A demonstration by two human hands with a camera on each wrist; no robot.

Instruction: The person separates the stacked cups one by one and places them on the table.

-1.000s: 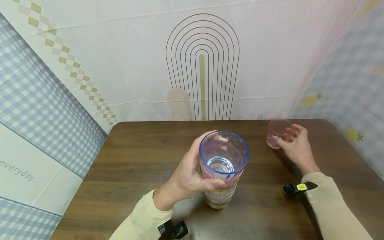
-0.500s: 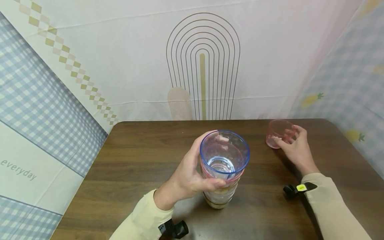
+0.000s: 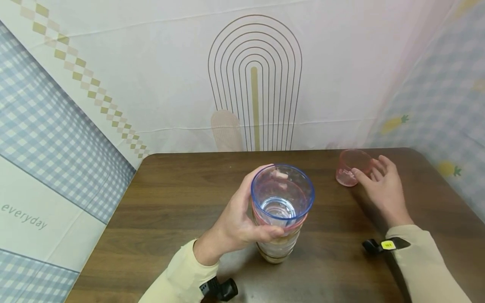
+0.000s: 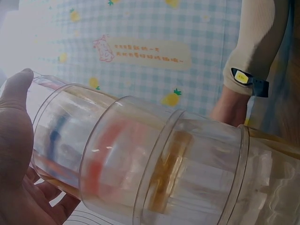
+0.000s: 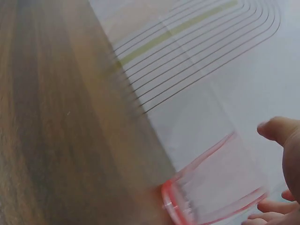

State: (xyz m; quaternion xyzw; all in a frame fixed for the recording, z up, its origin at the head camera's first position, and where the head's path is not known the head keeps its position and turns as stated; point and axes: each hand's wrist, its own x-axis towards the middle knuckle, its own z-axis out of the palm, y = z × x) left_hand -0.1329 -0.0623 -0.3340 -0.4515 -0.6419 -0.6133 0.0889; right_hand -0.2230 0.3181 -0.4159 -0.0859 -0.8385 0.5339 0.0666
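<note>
Several clear plastic cups, nested into a tall stack (image 3: 278, 248), stand upright in front of me; a blue rim (image 3: 283, 218) tops them and a pink one sits just below. My left hand (image 3: 242, 214) grips the stack near its top, thumb on the near side and fingers round the far side, partly hidden. In the left wrist view the cups (image 4: 117, 150) overlap in bands, with blue, red and amber tints. At the table's far right a pink transparent cup (image 3: 346, 174) stands upright. Beside it my right hand (image 3: 384, 189) has its fingers spread; the thumb (image 5: 276, 130) is apart from the cup.
Both hands work over a brown wooden table (image 3: 182, 202). A white cloth (image 3: 163, 75) with printed arches hangs behind its far edge. Blue checked cloth (image 3: 49, 105) borders the left, and similar cloth (image 3: 447, 126) the right.
My right hand has loosened from the pink cup and drawn slightly right and back, while the cup stays in place. The left hand and the stack have not visibly moved.
</note>
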